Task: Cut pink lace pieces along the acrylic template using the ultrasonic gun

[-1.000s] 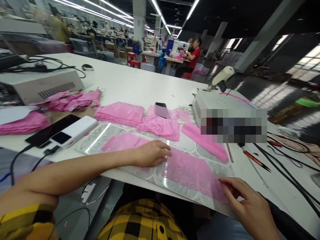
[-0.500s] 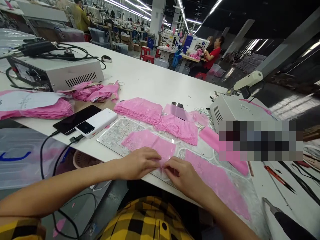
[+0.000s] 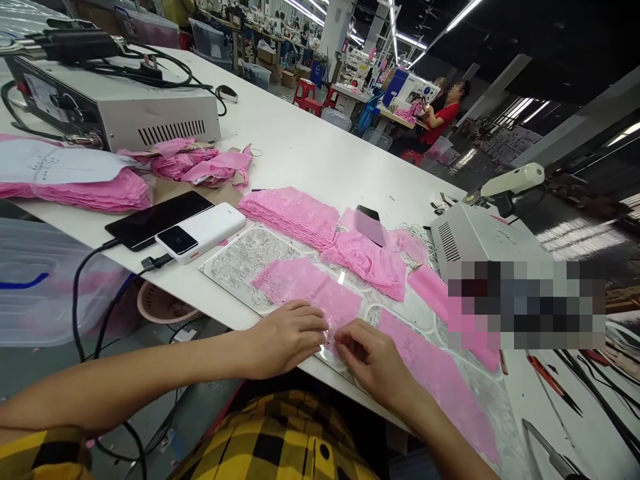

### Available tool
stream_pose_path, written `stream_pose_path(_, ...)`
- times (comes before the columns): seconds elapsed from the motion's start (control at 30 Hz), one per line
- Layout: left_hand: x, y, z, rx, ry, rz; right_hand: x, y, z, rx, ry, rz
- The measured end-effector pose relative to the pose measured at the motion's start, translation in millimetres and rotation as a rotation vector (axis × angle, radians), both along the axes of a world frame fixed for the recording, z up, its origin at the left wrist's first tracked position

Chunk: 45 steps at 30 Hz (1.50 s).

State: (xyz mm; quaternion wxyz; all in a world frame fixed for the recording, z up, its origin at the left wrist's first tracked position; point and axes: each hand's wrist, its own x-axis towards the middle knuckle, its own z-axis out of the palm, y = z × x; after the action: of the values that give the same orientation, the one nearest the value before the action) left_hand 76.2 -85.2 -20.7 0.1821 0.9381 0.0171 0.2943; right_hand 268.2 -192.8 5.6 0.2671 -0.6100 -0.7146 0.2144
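Two hands met at the near edge of the white surface [image 3: 310, 167]: our left hand [image 3: 287, 337] and right hand [image 3: 373, 360] each pinched the near edge of a pink lace piece [image 3: 313, 290] lying on a clear template sheet [image 3: 240, 257]. Just beyond lay stacked pink lace [image 3: 293, 213]; a white power bank [image 3: 200, 232] sat to the left.

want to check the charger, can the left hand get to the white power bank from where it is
Probably yes. The left hand rests on the pink lace piece at the table's near edge, and the white power bank lies on its left with only bare plate between them.
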Motion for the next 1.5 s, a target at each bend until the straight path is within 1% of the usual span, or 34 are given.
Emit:
stream_pose_path(0.1,7.2,-3.4,2.9,-0.111,0.037,0.061,0.6,-0.2,2.7,-0.030,0.000,0.001)
stream_pose_path(0.17,12.1,-5.9,3.0,-0.137,0.054,0.101,0.2,0.4,3.3,-0.029,-0.005,0.010)
stream_pose_path(0.3,18.9,-8.9,0.6,-0.154,0.069,0.144,-0.5,1.4,3.2,-0.010,-0.001,0.018)
stream_pose_path(0.4,20.8,-9.9,-0.2,-0.167,0.076,0.165,-0.3,0.8,4.2,-0.031,0.010,0.016)
stream_pose_path(0.5,21.4,-11.3,0.1,-0.159,0.081,0.166,0.5,0.1,5.2,-0.053,0.016,0.014)
stream_pose_path(0.63,21.5,-13.2,-0.2,-0.135,0.084,0.147,1.2,0.5,4.7,-0.045,0.020,0.020)
stream_pose_path(0.77,21.2,-13.4,-0.4,-0.151,0.075,0.152,0.5,1.9,4.5,-0.047,0.018,0.020)
stream_pose_path(0.87,20.7,-14.4,-0.5,-0.171,0.059,0.166,-1.0,2.5,2.7,-0.021,-0.015,0.011)
stream_pose_path(1.03,21.2,-18.7,-4.5,-0.210,0.027,0.220,-3.0,2.7,-3.3,0.075,-0.103,0.003)
stream_pose_path(1.13,23.2,-21.0,-4.8,-0.252,-0.010,0.244,-4.1,3.1,-4.6,0.082,-0.108,-0.001)
stream_pose_path(1.2,21.7,-21.9,0.8,-0.289,-0.040,0.259,-4.9,3.5,-3.7,0.070,-0.102,-0.007)
stream_pose_path(1.27,14.0,-21.2,12.5,-0.339,-0.065,0.262,-5.0,4.0,-1.1,0.050,-0.099,-0.010)
stream_pose_path(1.3,7.4,-19.8,20.1,-0.366,-0.055,0.233,-4.5,4.1,0.9,0.031,-0.092,-0.012)
stream_pose_path(1.33,-0.9,-17.5,27.9,-0.394,-0.025,0.188,-3.7,4.0,3.2,0.002,-0.077,-0.010)
stream_pose_path(1.4,-20.3,-10.0,41.5,-0.416,0.135,0.047,-1.1,3.7,8.6,-0.063,-0.022,0.002)
stream_pose_path(1.43,-30.0,-5.1,45.8,-0.409,0.218,0.033,0.4,3.7,11.1,-0.082,0.006,0.006)
stream_pose_path(1.47,-38.9,0.4,47.8,-0.391,0.255,0.071,1.5,4.1,13.4,-0.083,0.031,0.006)
stream_pose_path(1.5,-46.3,6.1,47.5,-0.357,0.259,0.146,2.1,5.1,15.3,-0.069,0.048,0.004)
